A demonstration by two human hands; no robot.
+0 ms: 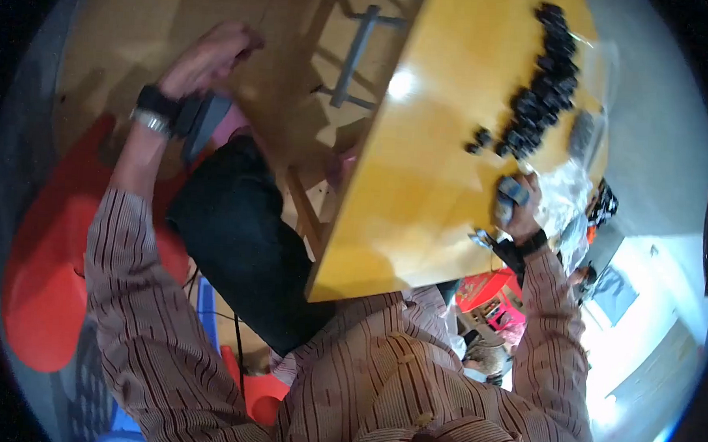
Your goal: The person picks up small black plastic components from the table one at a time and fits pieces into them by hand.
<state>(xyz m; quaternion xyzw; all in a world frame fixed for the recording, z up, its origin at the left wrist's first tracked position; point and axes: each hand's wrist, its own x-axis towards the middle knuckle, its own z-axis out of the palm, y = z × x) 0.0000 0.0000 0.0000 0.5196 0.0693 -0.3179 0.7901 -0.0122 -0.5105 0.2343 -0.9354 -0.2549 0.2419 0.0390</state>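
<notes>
One table [418, 192] backs right hand [525, 213] gripping blue-grey object [513, 190]; floor [141, 22] backs half-curled left hand [212, 58].

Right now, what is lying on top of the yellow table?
On the yellow table, many small black pieces form a long heap near clear plastic. What lies beneath these or behind the right hand is covered.

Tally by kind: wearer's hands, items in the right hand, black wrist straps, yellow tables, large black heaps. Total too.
Hands: 2 (left hand, right hand)
Grey-and-blue item held: 1
Black wrist straps: 2
Yellow table: 1
Large black heap: 1 (pieces too blurred to count)
Total: 7
</notes>
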